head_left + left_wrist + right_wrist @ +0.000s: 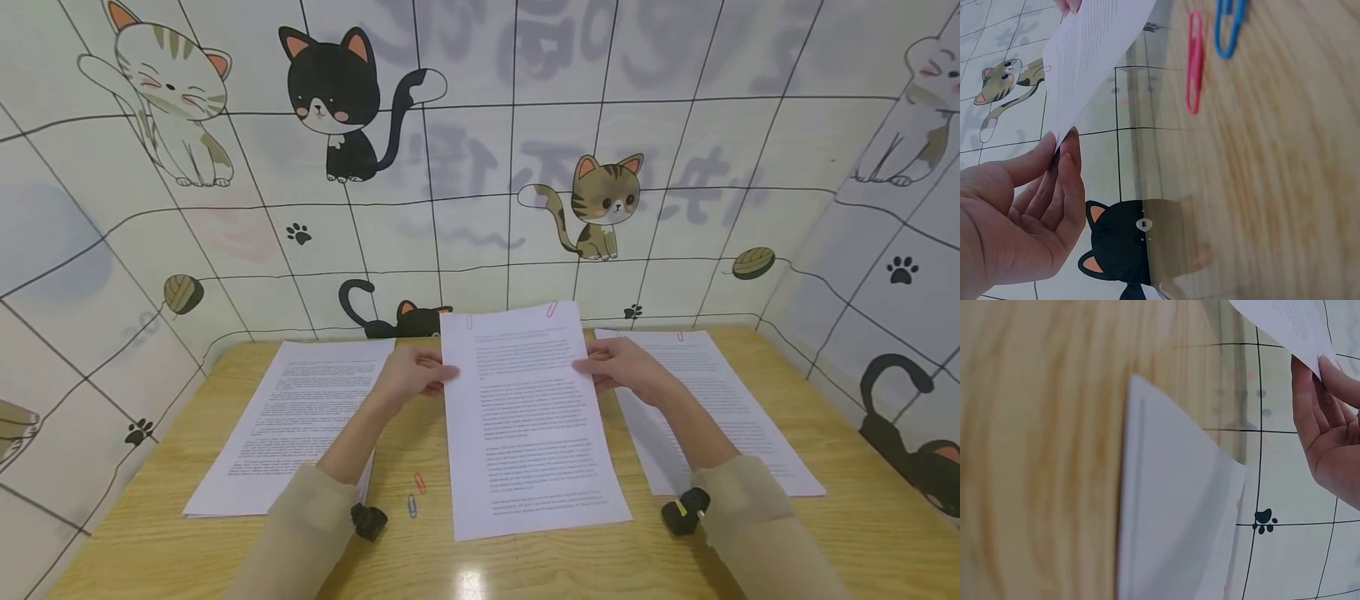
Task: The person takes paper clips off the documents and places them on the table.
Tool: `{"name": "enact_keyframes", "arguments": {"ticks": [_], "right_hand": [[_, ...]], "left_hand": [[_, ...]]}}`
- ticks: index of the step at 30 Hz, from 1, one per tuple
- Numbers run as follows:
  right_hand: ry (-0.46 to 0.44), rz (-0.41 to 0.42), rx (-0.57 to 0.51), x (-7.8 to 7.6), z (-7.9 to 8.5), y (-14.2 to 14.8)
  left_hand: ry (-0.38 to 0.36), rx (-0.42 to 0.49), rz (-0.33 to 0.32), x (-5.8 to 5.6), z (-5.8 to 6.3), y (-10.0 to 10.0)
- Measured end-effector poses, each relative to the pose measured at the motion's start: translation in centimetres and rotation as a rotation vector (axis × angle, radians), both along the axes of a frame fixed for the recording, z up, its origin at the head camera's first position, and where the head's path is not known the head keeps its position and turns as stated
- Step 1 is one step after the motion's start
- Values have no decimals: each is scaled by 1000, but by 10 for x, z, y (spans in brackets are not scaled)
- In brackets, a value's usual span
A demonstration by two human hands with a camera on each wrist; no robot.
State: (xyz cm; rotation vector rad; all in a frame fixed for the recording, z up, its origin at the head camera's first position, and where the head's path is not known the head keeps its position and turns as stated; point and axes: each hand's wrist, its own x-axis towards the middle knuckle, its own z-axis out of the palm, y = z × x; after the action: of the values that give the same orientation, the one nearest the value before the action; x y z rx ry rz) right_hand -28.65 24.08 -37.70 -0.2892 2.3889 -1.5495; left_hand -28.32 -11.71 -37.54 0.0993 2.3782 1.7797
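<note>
Cat-print wall (480,237) behind, wooden tabletop (408,562) beneath. Printed document (532,433) pinched between left grip (408,372) and right grip (628,367). Beside both, paper stacks (300,417) (738,425), partly hidden by forearms (354,437) (697,425); below left grip, pink clip (420,483), blue clip (412,506).

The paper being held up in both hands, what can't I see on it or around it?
Held paper: in the head view, its printed words are too small to read.
Left stack: in the head view, the left arm hides part of its right side.
Blue clip: in the left wrist view, the top edge cuts it off.
Right hand: in the right wrist view, the right edge cuts it off.
</note>
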Motion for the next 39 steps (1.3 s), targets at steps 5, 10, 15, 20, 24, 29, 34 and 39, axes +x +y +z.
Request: {"name": "enact_keyframes", "arguments": {"ticks": [5, 10, 15, 20, 24, 29, 34, 39], "right_hand": [[73, 35, 14, 6, 7, 5], [131, 72, 41, 12, 15, 7], [184, 95, 51, 20, 22, 10], [222, 119, 26, 28, 27, 11], [232, 136, 24, 36, 32, 12], [246, 169, 19, 46, 40, 9], [275, 179, 11, 53, 48, 7], [310, 194, -24, 60, 53, 9]], "left_hand": [[45, 1, -9, 8, 4, -1], [120, 7, -16, 18, 10, -3], [156, 25, -29, 28, 18, -7], [180, 30, -48, 36, 24, -10], [198, 56, -69, 42, 29, -12], [207, 70, -86, 50, 36, -14], [213, 56, -101, 57, 43, -15], [208, 43, -120, 62, 50, -16]]}}
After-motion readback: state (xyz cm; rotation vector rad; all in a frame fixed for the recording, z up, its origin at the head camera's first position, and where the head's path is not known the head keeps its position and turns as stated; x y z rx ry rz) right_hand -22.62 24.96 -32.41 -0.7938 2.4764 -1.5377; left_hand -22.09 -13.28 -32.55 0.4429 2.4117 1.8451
